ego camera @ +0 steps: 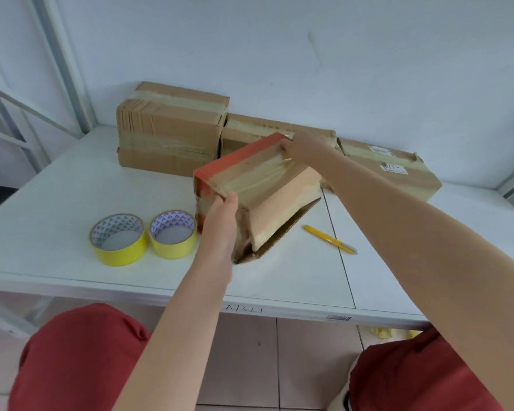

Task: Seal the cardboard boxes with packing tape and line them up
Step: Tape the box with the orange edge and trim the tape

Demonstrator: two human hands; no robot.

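A cardboard box with a red edge (258,176) stands tilted in the middle of the white table (72,185), its taped face up and an open flap hanging at the bottom. My left hand (220,221) grips its near corner, and at the far top corner my right hand (301,146) holds it. Three taped boxes line the back wall: a tall one (169,129) on the left, a low one (250,126) in the middle, and a long one (398,170) on the right. Two yellow tape rolls (118,240) (173,234) lie left of the held box.
A yellow utility knife (328,239) lies on the table right of the held box. The table's front edge (250,307) runs just above my red-clad knees. A white metal frame (57,69) stands at the left. The white wall is close behind the boxes.
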